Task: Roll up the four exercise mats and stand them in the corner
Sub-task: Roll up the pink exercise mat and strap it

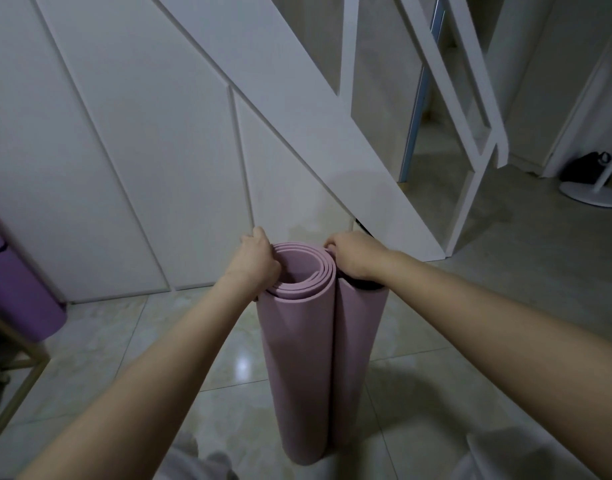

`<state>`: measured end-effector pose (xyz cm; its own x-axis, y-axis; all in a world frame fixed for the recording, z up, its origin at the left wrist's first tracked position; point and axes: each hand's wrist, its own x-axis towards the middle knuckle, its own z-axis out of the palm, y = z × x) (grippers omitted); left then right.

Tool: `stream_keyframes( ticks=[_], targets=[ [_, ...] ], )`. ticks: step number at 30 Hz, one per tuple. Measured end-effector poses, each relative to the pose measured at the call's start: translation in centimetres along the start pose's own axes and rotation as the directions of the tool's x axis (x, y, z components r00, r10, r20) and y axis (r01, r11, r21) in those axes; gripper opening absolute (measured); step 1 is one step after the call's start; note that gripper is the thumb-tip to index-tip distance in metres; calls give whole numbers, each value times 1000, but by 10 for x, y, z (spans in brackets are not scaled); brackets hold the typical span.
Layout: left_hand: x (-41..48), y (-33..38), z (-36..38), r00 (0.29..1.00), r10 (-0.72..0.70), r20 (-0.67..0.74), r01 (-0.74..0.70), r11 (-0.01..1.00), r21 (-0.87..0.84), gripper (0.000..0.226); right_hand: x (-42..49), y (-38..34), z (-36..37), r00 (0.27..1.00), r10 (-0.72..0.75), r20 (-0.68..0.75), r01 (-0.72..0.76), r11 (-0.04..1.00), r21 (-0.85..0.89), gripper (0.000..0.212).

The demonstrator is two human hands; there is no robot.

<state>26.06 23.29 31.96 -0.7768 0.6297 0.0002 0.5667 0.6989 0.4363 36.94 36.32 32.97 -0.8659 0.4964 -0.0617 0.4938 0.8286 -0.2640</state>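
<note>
Because the left pink roll (297,358) and the right pink roll (361,341) stand on end, touching, on the glossy floor (436,393) near the white stair panelling (124,168), either could skid out at the foot or uncoil if a grip slackens. The left hand (259,258) curls over the left roll's rim and the right hand (353,258) clasps the other's top, hiding its end. A purple mat (17,289) is cut off at the left edge, and no fourth shows.
</note>
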Motion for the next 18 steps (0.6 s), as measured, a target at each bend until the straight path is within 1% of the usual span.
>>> stream_keyframes(
  ticks=[3,6,8,10,12,15,17,18],
  targets=[
    [-3,0,-6,994,23,110,-34,995,99,16,-3,5,3,1000,22,5,-22,999,-45,29],
    [-1,1,-10,978,78,193,-135,944,301,32,-7,9,8,1000,15,-12,-15,999,-28,25],
    [0,0,-7,973,125,194,-193,899,393,44,-10,8,11,1000,-5,-30,5,1000,23,19],
    [1,-1,-3,961,202,186,-260,888,380,50,-14,7,11,999,-26,-45,28,999,44,17],
    [1,1,1,938,303,169,-345,857,383,54,-16,5,10,997,-48,-54,52,997,60,18],
    [0,9,5,898,422,128,-431,777,460,50,-18,6,8,998,-40,-57,43,998,39,19],
    [0,13,7,892,438,109,-434,766,473,46,-18,10,8,998,1,-56,-2,1000,-21,19],
    [0,14,7,899,427,100,-421,779,465,45,-18,12,7,998,29,-57,-32,998,-59,20]
  ],
)
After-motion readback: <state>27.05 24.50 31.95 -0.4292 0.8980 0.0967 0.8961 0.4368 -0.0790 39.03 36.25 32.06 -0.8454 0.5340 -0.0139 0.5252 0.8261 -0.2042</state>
